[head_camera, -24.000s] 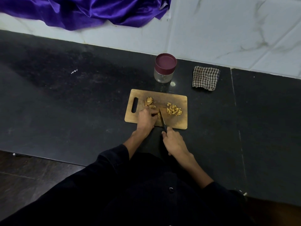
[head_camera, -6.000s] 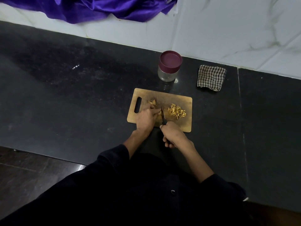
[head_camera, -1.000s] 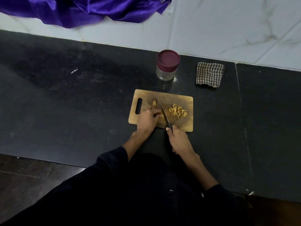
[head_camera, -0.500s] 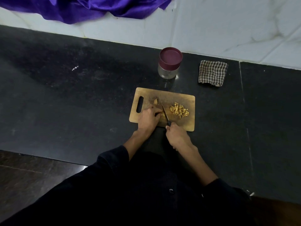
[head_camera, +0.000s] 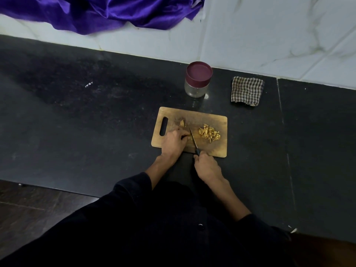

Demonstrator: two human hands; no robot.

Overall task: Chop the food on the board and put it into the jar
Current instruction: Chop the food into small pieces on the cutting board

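A wooden cutting board (head_camera: 210, 116) lies on the black counter. On its right half sits a pile of yellow chopped pieces (head_camera: 209, 133). A small uncut piece (head_camera: 182, 122) lies near the handle slot. My left hand (head_camera: 174, 142) presses down a piece of food at the board's middle, fingers curled over it. My right hand (head_camera: 207, 166) grips the black handle of a knife (head_camera: 193, 140), its blade down beside my left fingertips. A glass jar with a maroon lid (head_camera: 198, 79) stands closed behind the board.
A folded checked cloth (head_camera: 247, 91) lies right of the jar. A purple fabric (head_camera: 100, 12) hangs over the white marble wall at the back. The counter's front edge runs at lower left, above a dark floor.
The chopped pile on the right has grown since the oldest frame and the uncut food has shrunk. Over the last second the knife blade has shifted slightly beside my left fingers.
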